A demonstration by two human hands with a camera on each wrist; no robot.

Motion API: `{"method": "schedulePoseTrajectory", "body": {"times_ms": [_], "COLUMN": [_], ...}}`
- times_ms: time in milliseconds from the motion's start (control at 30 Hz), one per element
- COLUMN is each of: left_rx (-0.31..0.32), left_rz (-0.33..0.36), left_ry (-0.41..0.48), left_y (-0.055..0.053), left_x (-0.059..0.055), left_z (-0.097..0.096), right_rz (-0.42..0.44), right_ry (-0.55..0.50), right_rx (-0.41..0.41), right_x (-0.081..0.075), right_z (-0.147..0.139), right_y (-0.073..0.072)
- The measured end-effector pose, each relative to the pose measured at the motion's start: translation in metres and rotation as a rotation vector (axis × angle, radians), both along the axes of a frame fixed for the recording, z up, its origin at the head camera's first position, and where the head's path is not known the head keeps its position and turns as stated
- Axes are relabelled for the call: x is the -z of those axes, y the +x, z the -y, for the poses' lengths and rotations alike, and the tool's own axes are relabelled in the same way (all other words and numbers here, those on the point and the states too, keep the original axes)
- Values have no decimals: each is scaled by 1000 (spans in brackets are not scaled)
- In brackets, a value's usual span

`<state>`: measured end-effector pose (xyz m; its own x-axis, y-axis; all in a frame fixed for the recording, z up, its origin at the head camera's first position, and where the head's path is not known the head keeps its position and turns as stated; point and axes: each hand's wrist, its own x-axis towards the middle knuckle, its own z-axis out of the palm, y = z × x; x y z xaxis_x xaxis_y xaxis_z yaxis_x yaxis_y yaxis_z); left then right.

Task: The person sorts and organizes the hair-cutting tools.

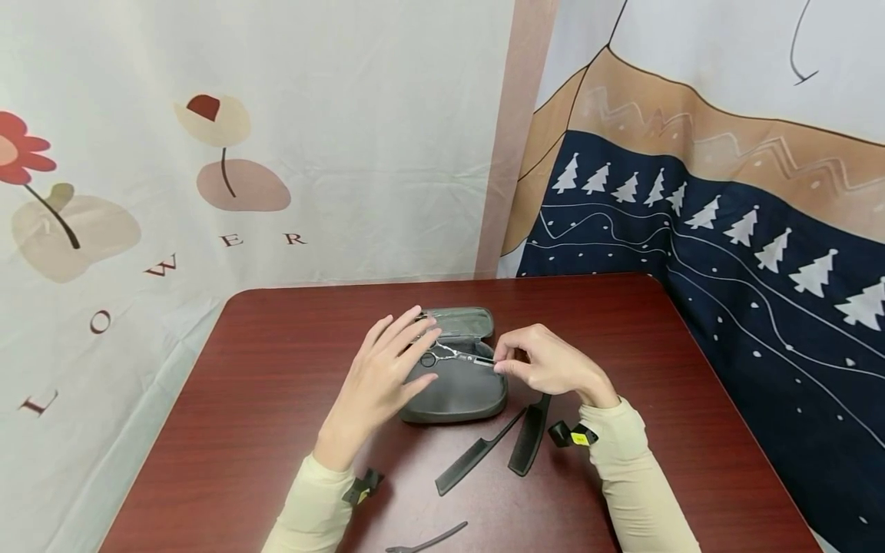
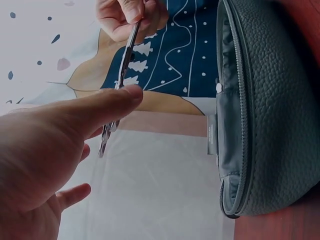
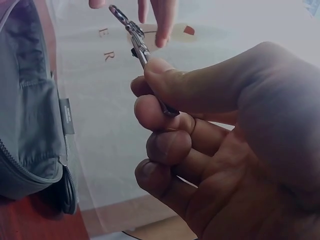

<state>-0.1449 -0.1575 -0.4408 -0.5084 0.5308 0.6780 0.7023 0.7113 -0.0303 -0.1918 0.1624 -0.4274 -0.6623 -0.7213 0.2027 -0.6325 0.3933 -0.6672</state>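
Note:
A pair of metal scissors [image 1: 452, 353] hangs over the open zip case, its blade end pinched between the thumb and fingertips of my right hand [image 1: 556, 365]. In the right wrist view the scissors [image 3: 138, 39] slant up from that pinch, finger rings farthest away. My left hand [image 1: 380, 380] is beside the rings with fingers extended and spread. Its thumb overlaps the scissors [image 2: 123, 67] in the left wrist view. Below them stands the dark grey-green case [image 1: 456, 392], pebbled outside, lined inside, its lid [image 1: 462, 321] folded back.
Two black combs lie right of and in front of the case: a narrow-handled comb [image 1: 470, 465] and a wider comb [image 1: 528, 442]. Nearer the front edge is a thin dark implement [image 1: 432, 540]. The reddish-brown table [image 1: 276, 430] backs onto printed curtains [image 1: 387, 138].

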Motion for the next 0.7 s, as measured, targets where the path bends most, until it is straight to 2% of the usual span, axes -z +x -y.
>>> {"method": "schedulePoseTrajectory", "body": {"times_ms": [400,700], "left_rx": [-8,14], "left_rz": [25,49], "left_ry": [-28,-37], "left_y": [3,3], "left_x": [3,4], "left_z": [-1,-3], "right_rz": [-14,-12], "right_ry": [11,18], "right_rx": [-9,-7], "right_x": [0,1], "right_z": [2,2], "right_y": [1,1]}}
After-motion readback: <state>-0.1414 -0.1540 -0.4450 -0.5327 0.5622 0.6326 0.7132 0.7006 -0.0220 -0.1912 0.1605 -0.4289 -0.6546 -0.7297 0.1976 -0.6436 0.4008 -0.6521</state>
